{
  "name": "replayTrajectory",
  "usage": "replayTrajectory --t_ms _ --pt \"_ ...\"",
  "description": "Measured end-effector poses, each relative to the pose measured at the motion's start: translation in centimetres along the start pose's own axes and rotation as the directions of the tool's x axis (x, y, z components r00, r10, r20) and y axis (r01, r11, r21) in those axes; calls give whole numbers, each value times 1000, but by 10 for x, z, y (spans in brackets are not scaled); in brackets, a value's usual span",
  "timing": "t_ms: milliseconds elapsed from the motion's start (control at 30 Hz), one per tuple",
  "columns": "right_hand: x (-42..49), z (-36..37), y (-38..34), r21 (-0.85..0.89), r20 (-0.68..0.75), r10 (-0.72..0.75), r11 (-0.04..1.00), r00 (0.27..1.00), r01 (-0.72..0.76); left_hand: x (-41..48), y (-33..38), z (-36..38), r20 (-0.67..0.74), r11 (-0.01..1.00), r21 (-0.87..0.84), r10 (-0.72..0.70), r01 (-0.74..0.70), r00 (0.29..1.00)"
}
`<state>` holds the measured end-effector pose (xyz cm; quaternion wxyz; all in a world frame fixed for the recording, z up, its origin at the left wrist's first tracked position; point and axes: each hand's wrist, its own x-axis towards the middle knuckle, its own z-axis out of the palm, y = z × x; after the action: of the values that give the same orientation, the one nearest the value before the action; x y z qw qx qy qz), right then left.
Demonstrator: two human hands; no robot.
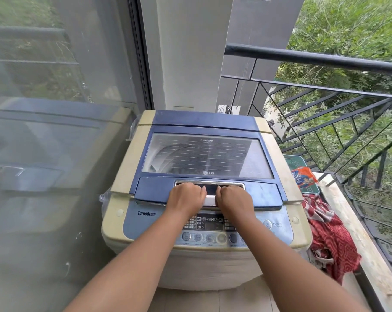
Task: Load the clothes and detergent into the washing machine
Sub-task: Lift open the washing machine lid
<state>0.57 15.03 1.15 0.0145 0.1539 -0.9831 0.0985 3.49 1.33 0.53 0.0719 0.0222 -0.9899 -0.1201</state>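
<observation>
Head | left hand [186, 198], right hand [234, 199] grip chrome-rimmed handle [209, 182] — glossy blue lid [261, 192]

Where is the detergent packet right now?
Head view, right side: the detergent packet lies on a green plastic surface beside the washer, just beyond the red cloth.

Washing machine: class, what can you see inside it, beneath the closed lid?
Through the clear window only the pale drum wall shows. Reflections and the blue lid frame hide the drum's bottom, so any clothes inside cannot be seen.

Bright daylight, soft shadows, sharp focus, wide-angle bending at edges.
</observation>
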Motion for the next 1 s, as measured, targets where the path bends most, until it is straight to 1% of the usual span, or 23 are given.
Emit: replayTrajectory --t_ms 133,233,333,400,467,667,800,900,1000 --pt "8 -26 -4 -18 -51 17 1000 999 -18 4 3 -27 -99 996 -5 83 -84 992" --pt "19 -56 -10 -16 -136 39 999 990 -42 14 9 -56 -170 991 33 135 -131 976" --pt "36 -86 -15 -6 -201 63 998 978 -66 30 15 -85 -262 980 104 190 -168 946" --pt "50 -104 -19 -19 -239 69 997 968 -76 43 17 -103 -293 971 149 226 -189 929" --pt "61 -120 -20 -8 -259 86 996 962 -91 55 22 -117 -312 968 147 242 -205 919" --pt "104 -164 -29 -5 -317 80 996 945 -86 105 24 -155 -384 963 162 264 -217 885" --pt "139 -192 -33 21 -326 96 995 941 -95 141 25 -177 -432 960 187 273 -211 860" --pt "168 -209 -34 48 -343 106 994 933 -95 168 23 -190 -486 955 219 285 -200 826" --pt "192 -221 -34 50 -392 79 997 917 -64 196 21 -199 -535 948 253 303 -193 788"
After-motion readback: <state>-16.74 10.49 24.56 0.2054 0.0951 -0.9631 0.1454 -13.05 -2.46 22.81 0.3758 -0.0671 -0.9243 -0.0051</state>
